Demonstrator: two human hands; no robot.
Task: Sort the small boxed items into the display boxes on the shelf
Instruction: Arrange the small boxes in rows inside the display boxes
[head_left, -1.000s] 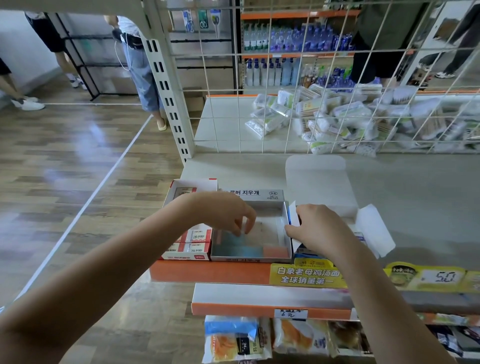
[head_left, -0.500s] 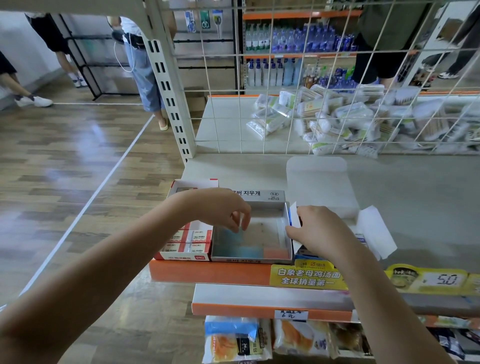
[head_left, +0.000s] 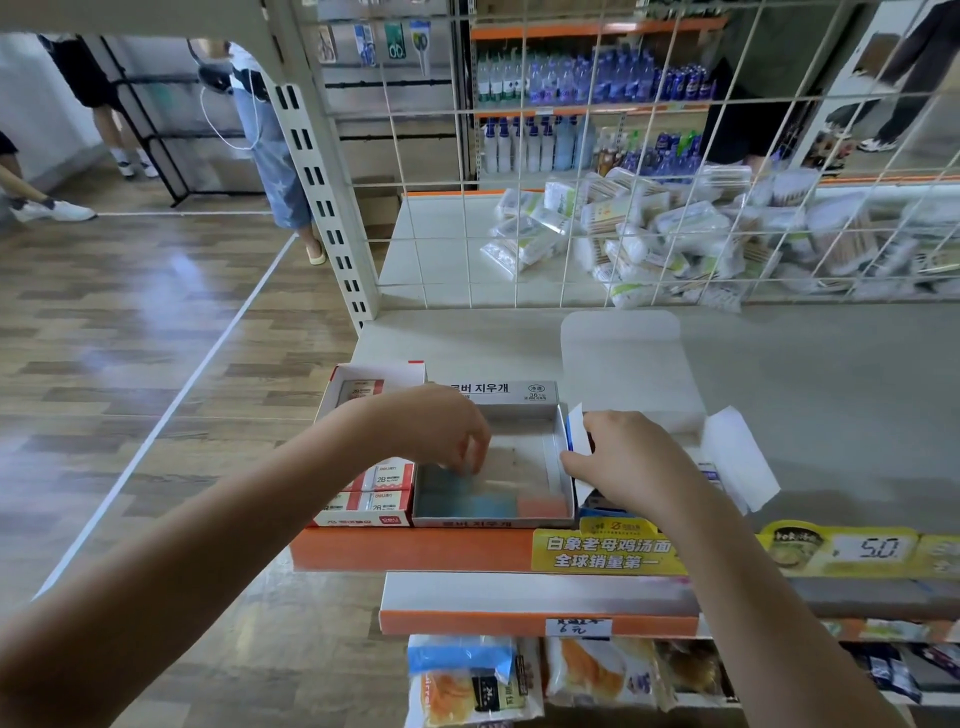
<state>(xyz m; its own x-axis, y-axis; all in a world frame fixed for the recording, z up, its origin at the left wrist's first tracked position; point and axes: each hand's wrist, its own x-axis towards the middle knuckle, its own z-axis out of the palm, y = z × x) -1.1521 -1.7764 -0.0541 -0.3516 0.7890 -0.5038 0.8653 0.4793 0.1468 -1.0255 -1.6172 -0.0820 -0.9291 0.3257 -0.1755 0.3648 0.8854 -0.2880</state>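
A grey display box (head_left: 563, 457) with Korean lettering sits at the shelf's front edge, holding blue and orange small items (head_left: 485, 505) along its near side. My left hand (head_left: 447, 431) reaches into its left part, fingertips pinching a small blue item; the grip is blurred. Left of it stands a red-and-white display box (head_left: 366, 491) with 2B boxed items. My right hand (head_left: 628, 462) rests on a white-and-blue open box (head_left: 727, 457) at the right, fingers curled over its left flap.
The grey shelf (head_left: 831, 395) has an orange front lip with yellow price tags (head_left: 608, 553). A wire grid (head_left: 623, 156) backs the shelf, with packets piled behind. Snack bags (head_left: 467, 680) fill the lower shelf. People stand on the wooden floor at left.
My left hand has drawn slightly back and leftward inside the grey box. My right hand has stayed on the white box's flap.
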